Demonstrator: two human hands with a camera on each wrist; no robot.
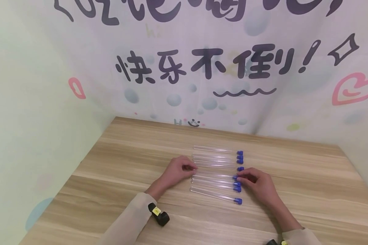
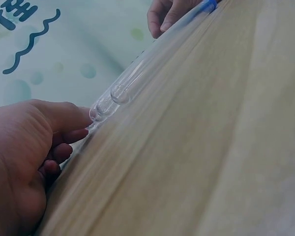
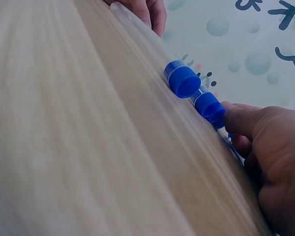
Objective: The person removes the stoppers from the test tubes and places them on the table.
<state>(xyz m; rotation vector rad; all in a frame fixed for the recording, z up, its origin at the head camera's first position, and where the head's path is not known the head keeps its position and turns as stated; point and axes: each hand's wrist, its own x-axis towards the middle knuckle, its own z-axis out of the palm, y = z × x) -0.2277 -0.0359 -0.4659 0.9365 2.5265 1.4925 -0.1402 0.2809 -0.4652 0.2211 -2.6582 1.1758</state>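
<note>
Several clear test tubes with blue caps lie side by side on the wooden table, rounded ends to the left and caps to the right. My left hand (image 1: 178, 170) pinches the rounded end of a test tube (image 1: 214, 174) in the middle of the row. At that tube's other end, thumb and fingers of my right hand (image 1: 260, 185) pinch its blue cap (image 1: 235, 178). Nearest me lies a separate tube (image 1: 213, 194), slightly slanted. In the right wrist view, its blue cap (image 3: 184, 82) stands out before the right thumb. My fingers partly hide the ends of the held tube.
Farther back, more capped tubes (image 1: 213, 149) lie with small gaps between them. The wooden table (image 1: 116, 163) runs back to a printed curtain (image 1: 159, 92) with dark lettering. A black wrist camera (image 1: 163, 218) sits at my left cuff, and another shows at the right cuff.
</note>
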